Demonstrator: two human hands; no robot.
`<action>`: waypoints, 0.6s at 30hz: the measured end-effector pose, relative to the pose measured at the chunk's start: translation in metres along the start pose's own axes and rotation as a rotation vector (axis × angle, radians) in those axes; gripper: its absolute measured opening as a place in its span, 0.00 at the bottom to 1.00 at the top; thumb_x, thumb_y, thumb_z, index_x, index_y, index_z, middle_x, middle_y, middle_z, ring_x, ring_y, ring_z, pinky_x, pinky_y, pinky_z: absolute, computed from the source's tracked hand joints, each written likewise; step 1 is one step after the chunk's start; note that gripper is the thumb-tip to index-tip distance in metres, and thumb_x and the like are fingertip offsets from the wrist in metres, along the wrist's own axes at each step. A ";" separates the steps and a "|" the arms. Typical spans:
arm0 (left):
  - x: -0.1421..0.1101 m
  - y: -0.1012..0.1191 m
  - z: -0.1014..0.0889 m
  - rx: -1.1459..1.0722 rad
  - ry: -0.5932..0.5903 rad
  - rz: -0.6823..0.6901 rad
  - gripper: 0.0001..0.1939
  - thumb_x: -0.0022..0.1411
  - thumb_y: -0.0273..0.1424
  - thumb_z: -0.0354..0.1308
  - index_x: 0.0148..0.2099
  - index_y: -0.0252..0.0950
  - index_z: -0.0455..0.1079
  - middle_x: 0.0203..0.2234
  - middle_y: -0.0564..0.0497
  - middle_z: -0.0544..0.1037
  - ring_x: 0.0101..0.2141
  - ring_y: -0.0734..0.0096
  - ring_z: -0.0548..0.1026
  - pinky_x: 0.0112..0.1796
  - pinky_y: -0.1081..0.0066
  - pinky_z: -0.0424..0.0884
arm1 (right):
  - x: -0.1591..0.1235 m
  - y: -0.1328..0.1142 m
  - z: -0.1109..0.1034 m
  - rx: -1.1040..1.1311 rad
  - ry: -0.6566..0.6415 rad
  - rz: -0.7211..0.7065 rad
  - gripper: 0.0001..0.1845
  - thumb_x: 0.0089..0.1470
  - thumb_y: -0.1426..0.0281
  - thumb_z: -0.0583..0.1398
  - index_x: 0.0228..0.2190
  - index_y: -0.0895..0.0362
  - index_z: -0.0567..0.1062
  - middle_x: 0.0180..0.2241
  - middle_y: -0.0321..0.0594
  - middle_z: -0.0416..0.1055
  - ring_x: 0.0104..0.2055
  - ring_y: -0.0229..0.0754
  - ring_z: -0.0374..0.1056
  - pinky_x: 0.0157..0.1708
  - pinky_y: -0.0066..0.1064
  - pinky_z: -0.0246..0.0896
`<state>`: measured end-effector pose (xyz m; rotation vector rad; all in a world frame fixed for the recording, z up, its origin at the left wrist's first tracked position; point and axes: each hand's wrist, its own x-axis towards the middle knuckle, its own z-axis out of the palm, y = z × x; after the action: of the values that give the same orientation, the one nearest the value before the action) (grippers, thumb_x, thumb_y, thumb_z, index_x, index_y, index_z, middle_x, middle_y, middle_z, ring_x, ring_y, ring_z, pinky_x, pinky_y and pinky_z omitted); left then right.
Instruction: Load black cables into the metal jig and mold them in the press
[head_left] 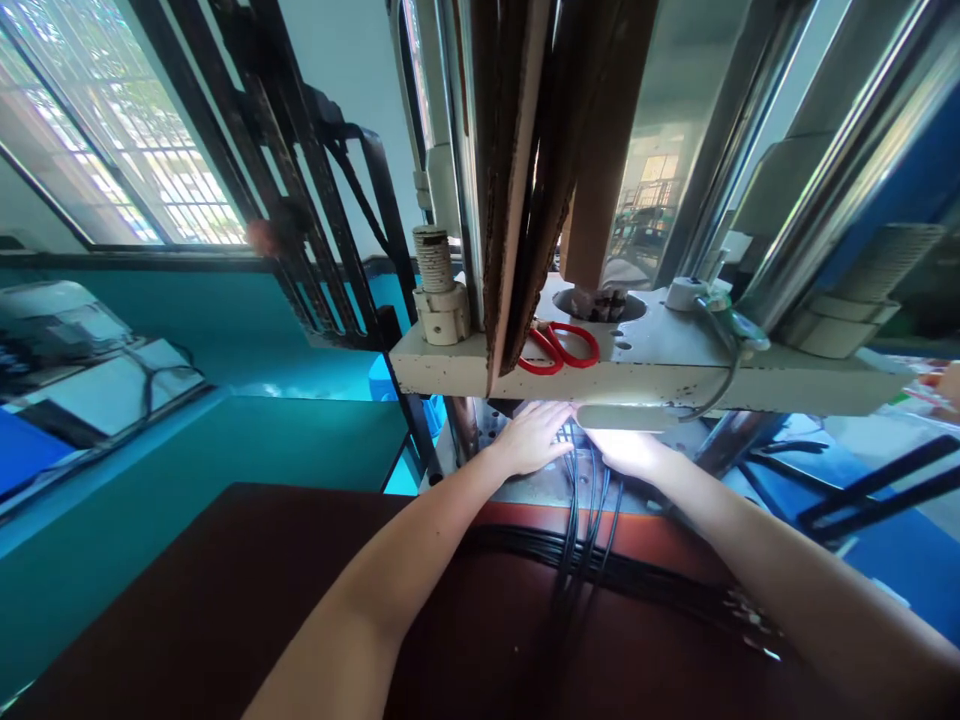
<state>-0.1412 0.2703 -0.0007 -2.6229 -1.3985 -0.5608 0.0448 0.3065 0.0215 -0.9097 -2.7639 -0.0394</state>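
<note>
My left hand (534, 438) reaches under the front edge of the press plate (720, 375). Its fingers stretch out to the right, with the thumb apart from them, beside several thin black cables (574, 490). From the other side comes my right hand (630, 452), brightly lit, close to the same cables. Its fingertips are overexposed and partly behind a pale bar lamp (630, 418), so their grip is hidden. The cables run from between my hands over the metal bed down to the brown table (300, 600). What lies at their far ends cannot be made out.
Red-handled scissors (559, 348) rest on the press plate by upright cardboard (517, 200). Steel columns (466, 150) rise beside it. A bundle of black cables (645, 575) lies across the table. A black metal frame (315, 200) stands left, and a blue surface (847, 530) right.
</note>
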 end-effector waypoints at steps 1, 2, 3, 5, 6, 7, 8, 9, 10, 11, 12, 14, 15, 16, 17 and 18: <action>0.000 0.000 0.001 0.003 0.009 -0.012 0.25 0.61 0.41 0.50 0.57 0.35 0.58 0.55 0.45 0.65 0.56 0.65 0.61 0.55 0.65 0.55 | 0.001 -0.002 0.000 0.015 0.023 0.000 0.26 0.48 0.82 0.48 0.46 0.53 0.72 0.43 0.41 0.73 0.47 0.45 0.67 0.51 0.41 0.59; 0.000 0.001 0.002 0.003 0.021 -0.031 0.25 0.61 0.41 0.50 0.57 0.35 0.59 0.54 0.46 0.66 0.55 0.65 0.62 0.54 0.65 0.56 | 0.002 -0.004 -0.001 0.029 0.046 0.007 0.25 0.50 0.81 0.48 0.46 0.53 0.71 0.42 0.41 0.73 0.47 0.45 0.67 0.52 0.41 0.59; 0.000 0.001 0.004 -0.001 0.032 -0.053 0.24 0.61 0.41 0.49 0.57 0.36 0.59 0.53 0.46 0.67 0.54 0.64 0.63 0.53 0.65 0.57 | 0.003 -0.006 -0.001 0.040 0.068 0.019 0.24 0.51 0.80 0.47 0.46 0.52 0.71 0.42 0.41 0.73 0.47 0.46 0.67 0.52 0.41 0.59; 0.000 0.003 0.007 -0.016 0.053 -0.094 0.24 0.62 0.41 0.48 0.56 0.36 0.59 0.52 0.46 0.68 0.53 0.64 0.64 0.52 0.64 0.57 | 0.005 -0.010 -0.001 0.059 0.094 0.042 0.23 0.53 0.79 0.47 0.46 0.54 0.71 0.43 0.43 0.73 0.48 0.47 0.67 0.53 0.42 0.58; 0.000 0.004 0.008 -0.028 0.063 -0.113 0.24 0.62 0.41 0.47 0.56 0.36 0.59 0.52 0.46 0.69 0.53 0.64 0.64 0.52 0.63 0.57 | 0.006 -0.012 -0.002 0.064 0.098 0.053 0.22 0.53 0.79 0.47 0.46 0.54 0.71 0.43 0.43 0.73 0.48 0.47 0.66 0.53 0.42 0.58; 0.000 0.005 0.010 -0.045 0.071 -0.131 0.23 0.62 0.41 0.47 0.56 0.36 0.60 0.51 0.46 0.69 0.52 0.64 0.64 0.52 0.62 0.56 | 0.006 -0.013 -0.002 0.066 0.099 0.062 0.22 0.53 0.79 0.47 0.45 0.55 0.71 0.43 0.44 0.73 0.48 0.47 0.66 0.53 0.42 0.57; 0.001 0.005 0.011 -0.065 0.075 -0.145 0.22 0.62 0.40 0.47 0.56 0.37 0.60 0.51 0.47 0.69 0.52 0.64 0.64 0.52 0.62 0.56 | 0.007 -0.014 -0.003 0.065 0.098 0.066 0.22 0.52 0.79 0.47 0.46 0.55 0.71 0.43 0.44 0.73 0.48 0.47 0.66 0.53 0.43 0.57; 0.002 0.004 0.012 -0.088 0.075 -0.157 0.22 0.62 0.40 0.47 0.56 0.37 0.60 0.51 0.47 0.69 0.52 0.64 0.64 0.52 0.62 0.57 | 0.007 -0.014 -0.004 0.064 0.097 0.070 0.23 0.51 0.80 0.48 0.46 0.56 0.71 0.43 0.44 0.73 0.47 0.47 0.67 0.53 0.43 0.57; 0.002 0.003 0.013 -0.111 0.073 -0.165 0.21 0.62 0.39 0.47 0.55 0.38 0.60 0.50 0.48 0.70 0.52 0.65 0.65 0.52 0.63 0.57 | 0.006 -0.015 -0.005 0.063 0.098 0.074 0.23 0.50 0.80 0.49 0.46 0.56 0.70 0.43 0.44 0.72 0.47 0.47 0.67 0.52 0.43 0.58; 0.003 0.001 0.014 -0.133 0.069 -0.173 0.20 0.62 0.39 0.47 0.55 0.38 0.61 0.50 0.48 0.70 0.51 0.65 0.65 0.51 0.63 0.58 | 0.006 -0.015 -0.006 0.063 0.099 0.077 0.24 0.50 0.81 0.49 0.47 0.56 0.70 0.43 0.44 0.73 0.46 0.47 0.67 0.52 0.43 0.58; 0.003 0.000 0.015 -0.152 0.066 -0.181 0.20 0.62 0.39 0.47 0.54 0.37 0.61 0.49 0.48 0.70 0.51 0.65 0.66 0.51 0.64 0.59 | 0.007 -0.016 -0.007 0.063 0.103 0.082 0.24 0.50 0.81 0.49 0.47 0.56 0.70 0.42 0.44 0.73 0.46 0.46 0.67 0.52 0.43 0.58; 0.004 -0.002 0.016 -0.170 0.060 -0.203 0.21 0.62 0.40 0.48 0.55 0.36 0.60 0.50 0.46 0.70 0.51 0.65 0.66 0.51 0.64 0.59 | 0.008 -0.018 -0.007 0.067 0.111 0.096 0.24 0.51 0.81 0.47 0.47 0.56 0.70 0.42 0.44 0.73 0.45 0.46 0.68 0.52 0.43 0.58; 0.004 -0.002 0.016 -0.167 0.059 -0.217 0.22 0.62 0.40 0.47 0.55 0.35 0.59 0.50 0.45 0.70 0.51 0.64 0.65 0.51 0.64 0.59 | 0.009 -0.019 -0.006 0.069 0.114 0.106 0.24 0.53 0.80 0.46 0.47 0.56 0.70 0.42 0.44 0.73 0.45 0.46 0.68 0.52 0.43 0.59; 0.004 -0.002 0.016 -0.159 0.055 -0.228 0.23 0.62 0.41 0.47 0.56 0.35 0.59 0.50 0.45 0.69 0.51 0.63 0.65 0.52 0.63 0.58 | 0.010 -0.020 -0.005 0.072 0.117 0.118 0.24 0.53 0.80 0.45 0.47 0.56 0.70 0.41 0.44 0.73 0.45 0.46 0.68 0.51 0.42 0.59; 0.004 -0.001 0.016 -0.148 0.053 -0.235 0.23 0.62 0.41 0.46 0.56 0.35 0.58 0.51 0.44 0.69 0.52 0.63 0.65 0.52 0.62 0.58 | 0.010 -0.020 -0.004 0.071 0.111 0.124 0.24 0.54 0.80 0.45 0.47 0.56 0.70 0.41 0.44 0.73 0.45 0.46 0.68 0.51 0.42 0.59; 0.004 0.001 0.016 -0.136 0.051 -0.238 0.23 0.62 0.41 0.46 0.56 0.36 0.58 0.51 0.44 0.69 0.52 0.63 0.64 0.52 0.62 0.57 | 0.011 -0.020 -0.002 0.066 0.099 0.124 0.24 0.53 0.81 0.45 0.47 0.56 0.70 0.40 0.45 0.74 0.45 0.46 0.68 0.51 0.42 0.59</action>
<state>-0.1345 0.2773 -0.0140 -2.5364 -1.7272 -0.7702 0.0250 0.2965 0.0271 -1.0308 -2.5974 0.0267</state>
